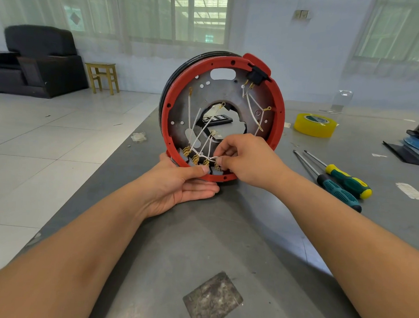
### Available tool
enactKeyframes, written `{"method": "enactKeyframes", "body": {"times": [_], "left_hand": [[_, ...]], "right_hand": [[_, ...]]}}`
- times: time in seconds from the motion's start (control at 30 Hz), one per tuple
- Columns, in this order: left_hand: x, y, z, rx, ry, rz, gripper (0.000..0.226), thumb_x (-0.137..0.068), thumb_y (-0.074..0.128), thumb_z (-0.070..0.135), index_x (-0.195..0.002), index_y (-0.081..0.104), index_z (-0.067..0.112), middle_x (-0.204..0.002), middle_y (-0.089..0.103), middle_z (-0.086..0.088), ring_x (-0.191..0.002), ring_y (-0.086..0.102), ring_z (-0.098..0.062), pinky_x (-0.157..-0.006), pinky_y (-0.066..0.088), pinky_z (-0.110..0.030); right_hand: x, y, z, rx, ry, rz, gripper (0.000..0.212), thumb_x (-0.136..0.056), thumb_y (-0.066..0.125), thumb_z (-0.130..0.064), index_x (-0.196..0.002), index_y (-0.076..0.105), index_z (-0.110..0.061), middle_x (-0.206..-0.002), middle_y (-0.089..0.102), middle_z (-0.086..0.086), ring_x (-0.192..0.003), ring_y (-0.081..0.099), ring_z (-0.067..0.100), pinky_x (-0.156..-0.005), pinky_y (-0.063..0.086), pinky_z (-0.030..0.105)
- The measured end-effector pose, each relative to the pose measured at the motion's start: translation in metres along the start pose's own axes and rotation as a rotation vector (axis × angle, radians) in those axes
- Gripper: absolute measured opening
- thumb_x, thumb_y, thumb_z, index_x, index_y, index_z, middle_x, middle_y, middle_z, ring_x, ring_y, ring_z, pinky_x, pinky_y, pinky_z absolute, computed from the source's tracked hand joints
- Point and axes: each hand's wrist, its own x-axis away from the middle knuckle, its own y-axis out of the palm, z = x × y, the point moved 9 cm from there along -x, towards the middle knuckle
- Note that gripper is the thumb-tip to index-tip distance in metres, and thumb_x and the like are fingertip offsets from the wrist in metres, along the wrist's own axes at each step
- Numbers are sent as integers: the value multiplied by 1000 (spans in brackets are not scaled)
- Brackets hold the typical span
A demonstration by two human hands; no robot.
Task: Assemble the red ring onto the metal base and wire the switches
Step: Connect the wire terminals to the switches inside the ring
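The red ring [279, 106] sits around the round metal base [230, 92], and the assembly stands on edge on the grey table [224, 231]. White wires [190, 110] with brass terminals cross the base. Several grey switch blocks [191, 159] line the ring's lower rim; a black switch [255, 75] sits at the upper right. My left hand [181, 186] holds the ring's bottom edge, thumb on the rim. My right hand [247, 158] pinches a white wire end at a lower switch block.
Two green-and-yellow screwdrivers [342, 181] lie to the right of the assembly. A yellow tape roll [314, 125] sits farther back right, with black and blue parts [418, 144] at the right edge. The table's left edge drops to a tiled floor.
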Motion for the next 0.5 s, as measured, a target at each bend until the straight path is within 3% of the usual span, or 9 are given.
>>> {"method": "enactKeyframes", "body": {"times": [0.23, 0.5], "left_hand": [[1, 1, 1, 4, 4, 8, 35, -96, 71, 2, -128, 60, -8, -103, 75, -34, -94, 78, -44, -68, 66, -39], [0, 0, 0, 33, -5, 9, 44, -95, 72, 1, -136, 55, -4, -105, 75, -34, -96, 77, -45, -69, 65, -41]], "right_hand": [[-1, 1, 1, -25, 21, -23, 7, -92, 71, -13, -94, 73, -19, -75, 73, -5, -72, 69, 2, -64, 52, 9], [-1, 2, -2, -1, 4, -41, 15, -92, 71, -12, -88, 69, -26, -71, 72, -7, -63, 65, -7, -61, 49, 6]]}}
